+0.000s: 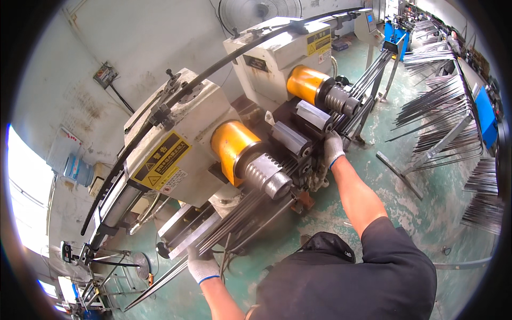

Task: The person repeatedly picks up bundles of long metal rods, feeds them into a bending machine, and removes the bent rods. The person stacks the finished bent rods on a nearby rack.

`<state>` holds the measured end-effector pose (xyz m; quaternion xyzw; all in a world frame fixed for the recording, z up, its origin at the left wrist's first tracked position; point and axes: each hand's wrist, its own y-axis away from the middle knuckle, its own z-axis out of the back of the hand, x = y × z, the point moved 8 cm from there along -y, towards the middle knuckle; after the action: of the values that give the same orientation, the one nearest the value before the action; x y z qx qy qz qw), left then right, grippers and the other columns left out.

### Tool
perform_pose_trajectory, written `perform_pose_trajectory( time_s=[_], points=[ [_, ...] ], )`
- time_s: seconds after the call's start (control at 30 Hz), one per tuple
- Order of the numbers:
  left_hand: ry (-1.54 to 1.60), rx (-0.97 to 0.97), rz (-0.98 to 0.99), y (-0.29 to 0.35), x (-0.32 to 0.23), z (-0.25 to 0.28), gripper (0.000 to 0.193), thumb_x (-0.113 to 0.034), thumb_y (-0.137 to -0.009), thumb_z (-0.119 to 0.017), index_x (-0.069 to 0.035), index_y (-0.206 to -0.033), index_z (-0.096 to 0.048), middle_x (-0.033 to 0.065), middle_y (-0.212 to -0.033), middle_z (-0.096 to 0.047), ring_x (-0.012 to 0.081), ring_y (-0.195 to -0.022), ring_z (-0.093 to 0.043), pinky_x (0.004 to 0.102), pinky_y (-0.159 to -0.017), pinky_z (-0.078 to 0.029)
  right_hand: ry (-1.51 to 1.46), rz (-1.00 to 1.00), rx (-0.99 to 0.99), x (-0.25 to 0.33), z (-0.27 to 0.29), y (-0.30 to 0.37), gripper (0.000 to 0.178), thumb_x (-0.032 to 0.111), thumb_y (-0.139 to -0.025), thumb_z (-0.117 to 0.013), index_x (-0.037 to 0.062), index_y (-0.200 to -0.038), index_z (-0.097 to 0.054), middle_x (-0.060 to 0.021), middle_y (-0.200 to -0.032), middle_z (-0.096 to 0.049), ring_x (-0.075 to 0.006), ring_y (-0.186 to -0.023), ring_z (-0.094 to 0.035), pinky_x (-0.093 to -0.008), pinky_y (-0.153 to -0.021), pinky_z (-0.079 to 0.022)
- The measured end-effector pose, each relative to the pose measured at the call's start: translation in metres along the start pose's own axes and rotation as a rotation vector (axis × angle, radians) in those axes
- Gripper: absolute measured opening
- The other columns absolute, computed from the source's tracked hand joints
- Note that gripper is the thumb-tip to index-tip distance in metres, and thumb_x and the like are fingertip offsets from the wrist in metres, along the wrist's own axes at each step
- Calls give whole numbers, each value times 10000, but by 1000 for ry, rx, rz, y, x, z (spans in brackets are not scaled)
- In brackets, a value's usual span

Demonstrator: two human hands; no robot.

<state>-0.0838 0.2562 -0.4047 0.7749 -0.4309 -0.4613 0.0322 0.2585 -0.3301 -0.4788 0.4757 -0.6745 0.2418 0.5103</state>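
Note:
My left hand (204, 266), in a whitish work glove with a blue cuff, is closed round long thin steel rods (173, 273) at the lower left. The rods run slantwise along the front of a large cream machine (186, 128). Farther right, my right hand (334, 148), gloved alike, is closed at the same bundle beside a grey metal block (314, 116); its fingertips are partly hidden. Between my hands, a ridged steel roller (268, 176) juts from an orange collar (234, 149). Another grey block (291, 137) lies beyond it.
A second orange collar (308, 82) with a ridged roller (342, 101) stands farther back. A black cable (213, 66) arches over the machine. Racks of metal rods (434, 106) line the right. A wall fan (260, 10) is behind; the floor (384, 184) is worn green.

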Motion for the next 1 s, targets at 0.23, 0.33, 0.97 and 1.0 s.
perform_pose_trajectory(
  time_s=[0.23,0.33,0.97,1.0],
  points=[
    [40,312,0,3,12,-34,383,-375,-1059,-602,-23,-1161,-714,125,-1204,-722,343,-1160,-657,529,-1077,-512,-110,-114,-120,33,-18,18,403,377,-1031,-622,-7,-959,-722,-47,-865,-684,-171,-788,-615,-361,-716,-481],
    [-490,369,-578,-22,-50,31,433,-388,-1095,-524,-6,-1214,-691,152,-1237,-703,319,-1211,-629,528,-1127,-479,39,-12,-164,31,-11,13,416,392,-1032,-612,-3,-952,-719,-47,-842,-650,-172,-767,-557,-369,-726,-470],
    [102,244,67,20,44,-43,443,-390,-1076,-595,-6,-1288,-660,164,-1270,-693,347,-1212,-641,507,-1127,-483,185,233,-53,16,29,36,533,330,-1093,-590,-50,-1464,-542,-149,-1445,-619,-237,-1306,-582,-386,-1126,-434],
    [91,239,96,21,47,-41,482,-407,-1078,-584,1,-1328,-636,177,-1325,-671,359,-1242,-618,515,-1154,-454,176,213,-3,9,41,21,557,345,-1094,-567,-7,-1522,-504,-133,-1529,-560,-241,-1378,-541,-398,-1166,-404]
  ],
)
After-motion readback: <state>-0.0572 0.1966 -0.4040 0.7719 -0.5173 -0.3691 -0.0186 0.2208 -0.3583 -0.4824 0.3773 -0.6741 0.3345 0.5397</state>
